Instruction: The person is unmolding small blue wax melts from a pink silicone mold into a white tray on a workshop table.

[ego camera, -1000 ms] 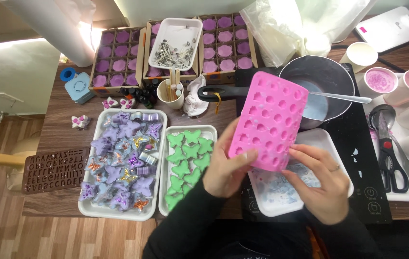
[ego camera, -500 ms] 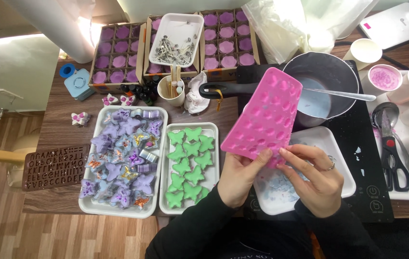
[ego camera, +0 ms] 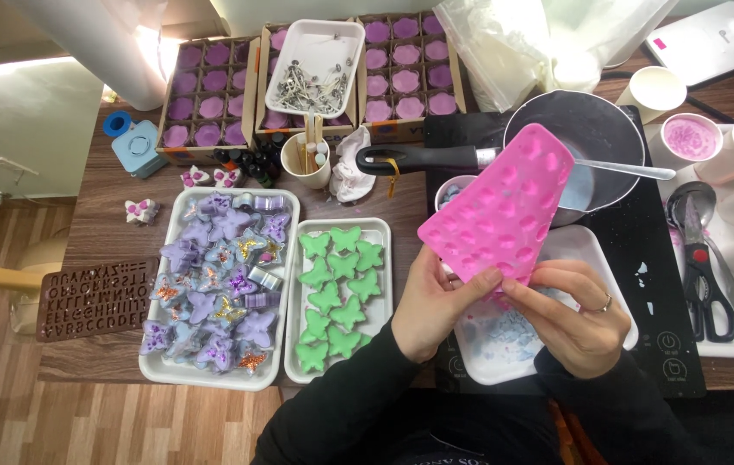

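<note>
Both hands, left hand (ego camera: 436,301) & right hand (ego camera: 578,314), grip pink silicone mould (ego camera: 498,213) center-right; green butterflies (ego camera: 337,288) already demoulded in tray, mould unemptied.

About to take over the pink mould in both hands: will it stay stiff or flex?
The pink mould probably flexes: its lower edge curls where the left hand and right hand pinch it. It looks thin, likely light. Held tilted over the white tray, loosened pieces may drop.

The pink silicone mould (ego camera: 500,211) has tilted further over the white tray (ego camera: 595,258) — its far end now toward the saucepan (ego camera: 586,129) — while the left hand (ego camera: 436,301) and right hand (ego camera: 578,314) have closed in, pinching its near edge.
</note>
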